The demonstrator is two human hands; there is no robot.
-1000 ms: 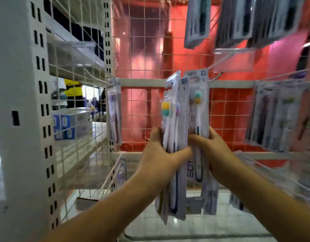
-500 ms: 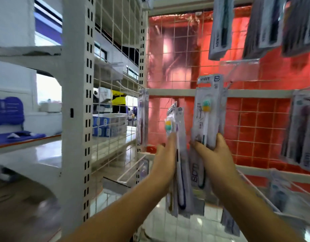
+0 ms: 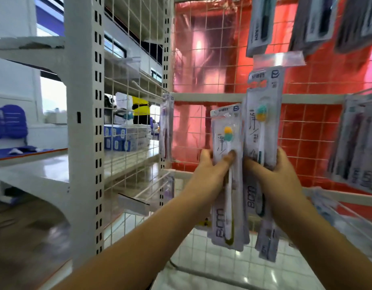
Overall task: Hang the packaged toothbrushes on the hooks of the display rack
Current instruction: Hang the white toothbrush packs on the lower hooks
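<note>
The wire display rack (image 3: 202, 76) fills my view: a white grid panel stands far in front of a red backing, and a second grid panel runs along the left, fixed to a slotted white upright (image 3: 84, 122). Dark packaged toothbrushes (image 3: 319, 19) hang in rows at the top right, and pale hanging packs (image 3: 361, 143) sit on hooks at the far right edge. Blue and white boxes (image 3: 126, 140) lie on a shelf beyond the left panel.

I see the left hand (image 3: 210, 176) gripping a stack of packaged toothbrushes (image 3: 227, 181), thumb curled across the front face and fingers behind. The stack stands upright, near the centre of the rack, below the middle crossbar.

The right hand (image 3: 273, 176) pinches a single packaged toothbrush (image 3: 262, 126) by its lower half, thumb on the front. This pack is raised higher than the stack and just to its right. Its top edge sits just beneath a clear label holder (image 3: 279, 59) on a hook. I cannot tell whether the hang hole has engaged the hook.
</note>
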